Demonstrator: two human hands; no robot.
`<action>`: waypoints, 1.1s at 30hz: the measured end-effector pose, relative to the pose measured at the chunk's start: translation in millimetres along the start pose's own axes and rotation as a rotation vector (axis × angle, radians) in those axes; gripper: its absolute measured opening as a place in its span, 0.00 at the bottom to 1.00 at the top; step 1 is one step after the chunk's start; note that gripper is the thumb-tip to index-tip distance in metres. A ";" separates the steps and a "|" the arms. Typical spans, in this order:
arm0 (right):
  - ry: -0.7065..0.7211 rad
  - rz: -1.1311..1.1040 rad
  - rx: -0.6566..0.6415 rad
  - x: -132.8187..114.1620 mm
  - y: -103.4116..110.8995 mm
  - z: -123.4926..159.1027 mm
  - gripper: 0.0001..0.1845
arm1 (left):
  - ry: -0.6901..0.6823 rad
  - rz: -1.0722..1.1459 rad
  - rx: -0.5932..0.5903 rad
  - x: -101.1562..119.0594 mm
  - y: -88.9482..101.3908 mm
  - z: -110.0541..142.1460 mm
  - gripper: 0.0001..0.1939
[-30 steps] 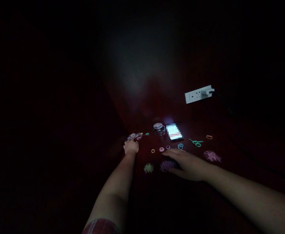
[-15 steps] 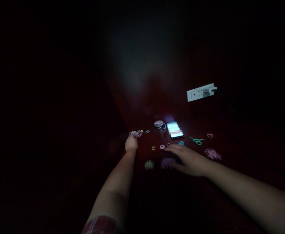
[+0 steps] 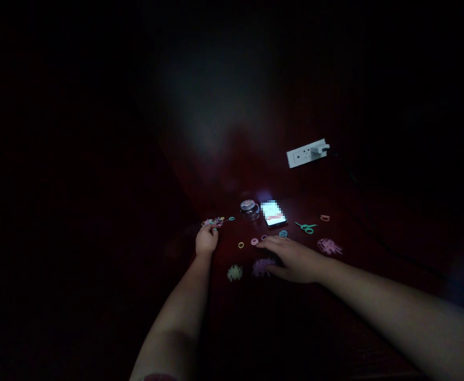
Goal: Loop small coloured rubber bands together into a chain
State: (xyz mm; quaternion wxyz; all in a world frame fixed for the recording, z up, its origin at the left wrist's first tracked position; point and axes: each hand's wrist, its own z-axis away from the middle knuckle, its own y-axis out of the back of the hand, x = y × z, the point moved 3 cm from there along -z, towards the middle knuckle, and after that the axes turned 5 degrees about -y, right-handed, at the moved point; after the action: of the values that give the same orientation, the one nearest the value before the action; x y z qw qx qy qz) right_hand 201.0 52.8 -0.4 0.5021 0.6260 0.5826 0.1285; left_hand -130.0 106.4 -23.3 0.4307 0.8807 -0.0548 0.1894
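Note:
At the near edge of a mixed pile of small coloured elastic bands [image 3: 211, 221], my left hand [image 3: 206, 241] has its fingers bent close together. A speck of green shows by its thumb; what the fingertips hold, if anything, is too small to make out. My right hand [image 3: 295, 259] is open, thumb apart from the stretched fingers. Its fingertips are beside a pink band [image 3: 254, 241], and its thumb is over the edge of a purple pile of bands [image 3: 262, 267]. A yellow band [image 3: 240, 245] and a pale yellow-green pile [image 3: 234, 272] lie between the hands.
Behind the hands stand a lidded clear jar [image 3: 249, 210] and a lit phone [image 3: 273, 213]. Green scissors [image 3: 307, 228], blue bands [image 3: 283, 233], a pink pile [image 3: 329, 246] and an orange-pink band [image 3: 325, 217] lie rightward. A socket strip [image 3: 307, 153] with a plug is on the wall.
The whole view has shifted, so things appear farther left. My left hand has loosened slightly at the mixed pile, and green shows at its thumb. My right hand keeps its place by the pink band.

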 end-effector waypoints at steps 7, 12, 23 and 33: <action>0.016 -0.018 0.009 4.4 -2.4 -0.3 0.29 | 0.088 0.233 0.039 -7.8 -4.4 1.3 0.13; 0.018 -0.021 0.007 4.9 -2.3 -0.5 0.30 | 0.174 0.455 0.028 -16.1 -7.8 3.5 0.14; 0.042 -0.033 0.013 7.9 -4.2 -3.8 0.26 | 0.343 0.545 -0.016 -25.5 0.9 31.4 0.17; 0.043 -0.045 0.031 7.9 -2.9 -4.7 0.24 | 0.323 0.541 -0.016 -28.9 5.9 39.2 0.15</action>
State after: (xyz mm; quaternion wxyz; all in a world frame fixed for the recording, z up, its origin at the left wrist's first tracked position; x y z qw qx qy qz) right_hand 198.0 61.3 -3.9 0.4824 0.6177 0.6091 0.1217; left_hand -147.0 70.2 -51.8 0.3749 0.7893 -0.2193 0.4339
